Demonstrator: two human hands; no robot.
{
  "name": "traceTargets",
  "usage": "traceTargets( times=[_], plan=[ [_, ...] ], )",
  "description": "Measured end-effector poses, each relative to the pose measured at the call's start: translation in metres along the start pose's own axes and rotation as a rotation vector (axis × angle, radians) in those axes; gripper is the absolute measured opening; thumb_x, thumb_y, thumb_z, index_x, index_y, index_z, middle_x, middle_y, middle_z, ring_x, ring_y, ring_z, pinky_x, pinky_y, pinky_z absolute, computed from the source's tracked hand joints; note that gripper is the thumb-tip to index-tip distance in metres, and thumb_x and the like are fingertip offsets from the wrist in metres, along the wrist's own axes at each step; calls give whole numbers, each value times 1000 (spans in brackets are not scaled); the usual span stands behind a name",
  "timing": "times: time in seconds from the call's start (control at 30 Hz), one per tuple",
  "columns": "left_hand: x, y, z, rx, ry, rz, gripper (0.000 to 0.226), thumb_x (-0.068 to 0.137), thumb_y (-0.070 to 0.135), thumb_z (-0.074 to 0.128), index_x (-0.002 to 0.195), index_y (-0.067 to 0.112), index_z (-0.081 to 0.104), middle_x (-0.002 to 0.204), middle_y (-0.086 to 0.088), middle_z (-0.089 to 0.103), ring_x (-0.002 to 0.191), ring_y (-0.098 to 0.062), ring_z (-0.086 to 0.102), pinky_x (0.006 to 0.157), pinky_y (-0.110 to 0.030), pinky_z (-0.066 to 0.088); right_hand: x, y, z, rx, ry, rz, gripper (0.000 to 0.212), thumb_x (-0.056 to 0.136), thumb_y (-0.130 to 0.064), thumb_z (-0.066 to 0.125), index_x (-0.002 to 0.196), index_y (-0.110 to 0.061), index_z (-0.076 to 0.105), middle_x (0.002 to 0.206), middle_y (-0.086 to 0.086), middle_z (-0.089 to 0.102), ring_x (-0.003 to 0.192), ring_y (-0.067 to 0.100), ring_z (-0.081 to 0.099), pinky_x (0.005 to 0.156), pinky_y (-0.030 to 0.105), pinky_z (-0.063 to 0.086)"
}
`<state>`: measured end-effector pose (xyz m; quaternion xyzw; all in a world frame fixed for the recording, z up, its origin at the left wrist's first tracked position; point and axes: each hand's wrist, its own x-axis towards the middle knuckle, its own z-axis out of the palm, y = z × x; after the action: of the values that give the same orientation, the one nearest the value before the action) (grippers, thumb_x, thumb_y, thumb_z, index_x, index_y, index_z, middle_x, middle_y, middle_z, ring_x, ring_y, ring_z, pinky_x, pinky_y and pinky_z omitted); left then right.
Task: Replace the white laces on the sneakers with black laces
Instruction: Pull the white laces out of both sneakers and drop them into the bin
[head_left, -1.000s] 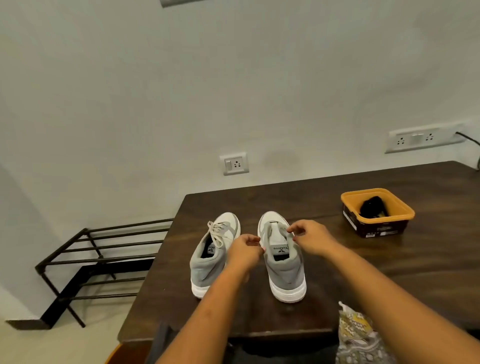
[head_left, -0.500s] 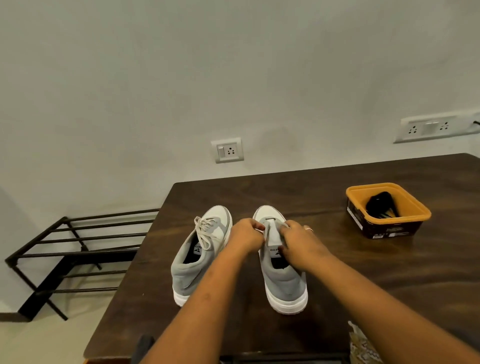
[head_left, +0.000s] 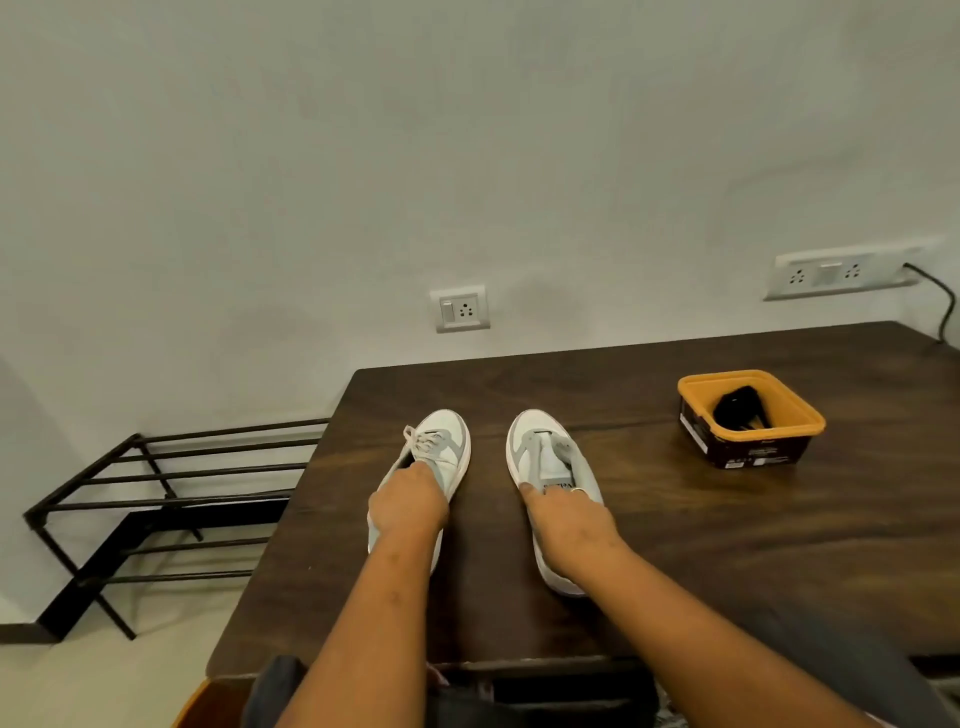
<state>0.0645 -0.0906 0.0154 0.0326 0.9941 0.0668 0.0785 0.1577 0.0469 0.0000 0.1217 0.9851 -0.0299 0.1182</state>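
At the dark wooden table (head_left: 675, 545), I have one hand on each of the two grey-and-white sneakers, which stand side by side with their toes towards the wall. My left hand (head_left: 410, 501) lies over the collar of the left sneaker (head_left: 448, 432), its fingers bent down just behind the white laces (head_left: 423, 441), which are threaded and tied. Whether those fingers clasp the shoe or only rest on it, I cannot tell from here. My right hand (head_left: 569, 525) grasps the right sneaker (head_left: 522, 441) across its opening, thumb on the inner side, the other fingers curled over the outer side, a ring (head_left: 577, 489) showing on one finger. This shoe shows no lace, and its grey tongue (head_left: 550, 460) lies bare just ahead of my fingertips. The black laces (head_left: 737, 408) sit bundled in an orange-rimmed tub (head_left: 696, 382), well apart from both hands, on the far right of the table. A black metal shoe rack (head_left: 156, 473) stands on the floor to the left, and a wall socket (head_left: 460, 309) is set above the table's far edge.
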Motion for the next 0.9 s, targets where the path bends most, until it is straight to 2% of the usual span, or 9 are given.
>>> traceTargets(
  times=[0.1, 0.3, 0.4, 0.5, 0.6, 0.67, 0.73, 0.83, 0.9],
  plan=[
    [-1, 2, 3, 0, -11, 33, 38, 92, 14, 48, 130, 15, 48, 127, -5, 56, 117, -24, 54, 94, -35, 44, 6, -2, -5, 12, 19, -8, 61, 97, -12, 43, 151, -21, 18, 138, 9, 48, 124, 25, 50, 97, 37, 42],
    [-8, -1, 0, -94, -77, 142, 44, 85, 21, 59, 128, 20, 50, 126, -5, 55, 114, -24, 55, 93, -35, 48, 25, 4, -9, 41, 27, 58, 52, 96, -16, 47, 145, -18, 30, 133, 10, 53, 120, 27, 54, 92, 39, 46],
    [-20, -2, 1, -175, -97, 214, 34, 77, 25, 70, 107, 24, 55, 118, -1, 60, 108, -22, 57, 86, -31, 48, 31, 11, -14, 128, 86, 65, 32, 100, -13, 37, 130, -12, 49, 124, 14, 58, 111, 32, 58, 86, 41, 46],
    [-21, 0, 6, -339, -187, 253, 29, 70, 20, 77, 85, 29, 54, 103, 0, 67, 99, -18, 63, 87, -27, 51, 35, 19, -21, 125, 81, 95, 31, 99, -11, 38, 124, -9, 55, 122, 14, 59, 111, 32, 58, 87, 41, 47],
    [-17, -1, 7, -684, -246, 199, 20, 75, 2, 69, 90, 16, 68, 88, -4, 72, 86, -14, 67, 76, -26, 57, 37, 18, -31, 75, 32, 178, 41, 95, -12, 44, 135, -16, 48, 139, 9, 44, 129, 31, 42, 101, 51, 38],
    [-12, -9, 6, -723, -102, 184, 21, 76, 1, 68, 89, 18, 68, 80, 2, 71, 85, -13, 67, 78, -28, 56, 39, 12, -38, 17, 112, 165, 44, 93, -15, 48, 137, -22, 49, 145, 5, 37, 136, 29, 33, 108, 52, 28],
    [-7, -17, 8, -620, 81, 183, 25, 75, 7, 69, 89, 27, 64, 79, 11, 67, 86, -11, 65, 83, -29, 52, 45, 4, -39, 106, 179, 95, 36, 94, -20, 50, 129, -24, 57, 141, 5, 46, 132, 27, 41, 109, 44, 31],
    [-4, -21, 12, -654, 133, 218, 28, 74, 13, 73, 88, 34, 61, 85, 13, 64, 87, -11, 63, 84, -32, 53, 50, -10, -39, 340, 92, -5, 26, 94, -28, 55, 115, -18, 67, 119, 7, 65, 111, 25, 58, 92, 35, 48],
    [-5, -18, 16, -621, 156, 253, 27, 77, 19, 73, 98, 32, 64, 94, 13, 62, 91, -12, 62, 83, -30, 52, 52, -14, -37, 412, 3, -70, 24, 91, -28, 60, 107, -13, 71, 109, 7, 69, 102, 22, 62, 85, 31, 49]
  ],
)
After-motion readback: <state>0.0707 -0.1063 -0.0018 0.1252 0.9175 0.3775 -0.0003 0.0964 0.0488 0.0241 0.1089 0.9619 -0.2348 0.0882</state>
